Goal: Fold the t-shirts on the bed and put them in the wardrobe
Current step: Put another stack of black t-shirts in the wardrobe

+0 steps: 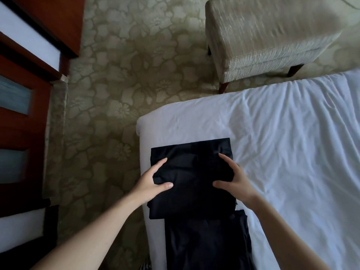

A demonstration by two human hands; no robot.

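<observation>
A folded black t-shirt (191, 172) lies at the near left corner of the bed (292, 143), forming a rough rectangle on the white sheet, and both hands hold it by its side edges. The left hand (152, 181) takes the left edge: its thumb and forefinger are spread apart on top of the cloth, the fabric runs into the crook between them, and the other fingers are hidden underneath. The right hand (234, 178) grips the right edge in the same way, with thumb and forefinger splayed on the upper face and the remaining fingers out of sight below. The shirt's near edge overlaps a second dark garment (207, 242), which stretches along the bed's left side toward the person. The visible cloth is plain black. The sheet is creased, with long folds running across the mattress. The floor is an olive carpet (124, 75) with a large flower pattern. Beyond the bed stands a pale upholstered stool (268, 36) on dark wooden legs, and reddish-brown wooden furniture (25, 117) with pale panels lines the left side.
</observation>
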